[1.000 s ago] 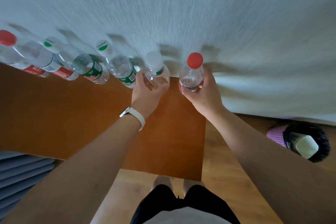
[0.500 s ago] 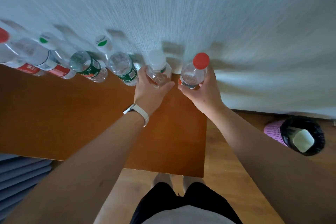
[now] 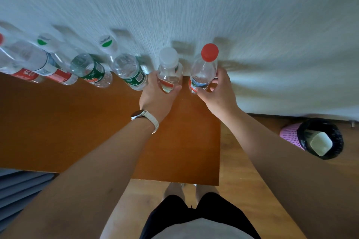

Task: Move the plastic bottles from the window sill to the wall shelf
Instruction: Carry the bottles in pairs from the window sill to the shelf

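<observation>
Nearest me, the person is standing at a brown board (image 3: 77, 122) with both arms reaching forward across it. The left hand (image 3: 155, 97), with a watch (image 3: 144, 117) at its wrist, is wrapping fingers and thumb round the white-cap bottle (image 3: 170, 72). The right hand (image 3: 217, 93) is curling round the lower body of the red-cap bottle (image 3: 204, 70) just beside it. Both bottles are upright at the board's far right end, close to the wall (image 3: 194, 6). I cannot tell whether their bases are touching the wood.

Nothing is showing me whether this board is the sill or the shelf, so I am judging the step as either lifting or setting down a pair. Either way, the low grips are serving well. The left hand is working right beside a green-label bottle (image 3: 128, 68), so it wants to travel straight up or down to avoid knocking it. The red-cap bottle is sitting near the board's right edge and needs care there.

All the bottles are looking clear and mostly empty, though the white-cap one may be holding a little at the bottom. Further left, another green-label bottle (image 3: 89, 70) and some red-label bottles (image 3: 56, 72) are lining the wall, too blurred to judge. On the floor to the right, a bin (image 3: 291, 134) with a black liner is holding a pale carton (image 3: 320, 142).
</observation>
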The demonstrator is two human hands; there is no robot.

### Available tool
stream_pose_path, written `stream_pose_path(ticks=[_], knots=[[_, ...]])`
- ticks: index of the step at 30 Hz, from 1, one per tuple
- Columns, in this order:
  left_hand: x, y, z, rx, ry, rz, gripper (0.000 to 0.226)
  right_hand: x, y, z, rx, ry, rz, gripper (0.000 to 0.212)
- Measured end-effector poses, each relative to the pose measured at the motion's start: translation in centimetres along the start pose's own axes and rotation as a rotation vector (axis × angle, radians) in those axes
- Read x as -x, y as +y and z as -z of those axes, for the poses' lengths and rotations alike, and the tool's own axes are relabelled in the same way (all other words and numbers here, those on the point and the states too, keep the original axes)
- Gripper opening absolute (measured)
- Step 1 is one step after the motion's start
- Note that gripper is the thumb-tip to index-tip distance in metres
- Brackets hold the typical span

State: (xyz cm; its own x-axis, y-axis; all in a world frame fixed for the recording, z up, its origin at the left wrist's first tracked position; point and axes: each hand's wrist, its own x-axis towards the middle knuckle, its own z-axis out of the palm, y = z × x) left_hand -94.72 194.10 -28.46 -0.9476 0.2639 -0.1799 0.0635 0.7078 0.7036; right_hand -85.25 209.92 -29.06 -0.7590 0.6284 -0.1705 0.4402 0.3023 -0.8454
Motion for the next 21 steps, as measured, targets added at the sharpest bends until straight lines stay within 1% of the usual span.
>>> stream_pose_path(ticks=[5,8,11,14,19,21], knots=[[-0.1,0.3,-1.3,-0.057,0.027,0.028,0.061,-0.3,0.2,-0.6,-0.012,0.024,0.02,0.066],[0.0,0.8,-1.6,-0.058,0.051,0.042,0.065,-0.4,0.1,-0.9,-0.017,0.034,0.036,0.072],[0.1,0.9,-1.6,-0.05,0.063,0.034,0.068,-0.4,0.1,-1.0,-0.013,0.041,0.033,0.074],[0.1,1.2,-1.1,-0.062,0.036,0.046,0.073,-0.4,0.1,-0.8,0.014,0.04,0.03,0.073],[0.6,1.3,0.0,-0.038,-0.029,0.034,0.09,-0.4,-0.2,-0.2,0.034,0.028,0.033,0.078],[1.0,1.7,0.7,-0.02,-0.039,0.024,0.089,-0.3,-0.4,0.1,0.045,0.016,0.037,0.079]])
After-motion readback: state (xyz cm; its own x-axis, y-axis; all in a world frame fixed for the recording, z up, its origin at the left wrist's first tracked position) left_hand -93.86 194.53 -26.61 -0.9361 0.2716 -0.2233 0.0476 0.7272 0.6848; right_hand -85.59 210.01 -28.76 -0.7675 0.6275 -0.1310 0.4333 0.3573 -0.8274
